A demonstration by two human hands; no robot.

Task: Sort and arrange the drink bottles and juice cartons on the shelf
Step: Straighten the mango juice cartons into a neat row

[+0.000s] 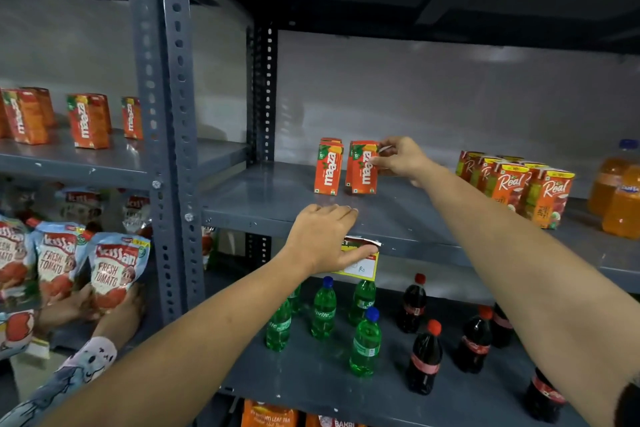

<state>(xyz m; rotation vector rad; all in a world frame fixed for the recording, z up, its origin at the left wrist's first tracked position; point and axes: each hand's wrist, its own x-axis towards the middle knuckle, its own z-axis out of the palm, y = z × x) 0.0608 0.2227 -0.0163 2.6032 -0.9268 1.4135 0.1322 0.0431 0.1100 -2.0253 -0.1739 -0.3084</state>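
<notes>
Right hand (398, 159) pinches the upper right edge of an upright orange-red Maaza juice carton (363, 168) standing mid-depth on the grey metal shelf (263, 198) — long axis vertical, a matching second carton (328, 170) just beside it to the left, apart. Left hand (323, 239) lies flat, fingers together, on the shelf's front lip below, holding nothing. Right hand is nearer; closing the gap likely means sliding the gripped carton leftward.
</notes>
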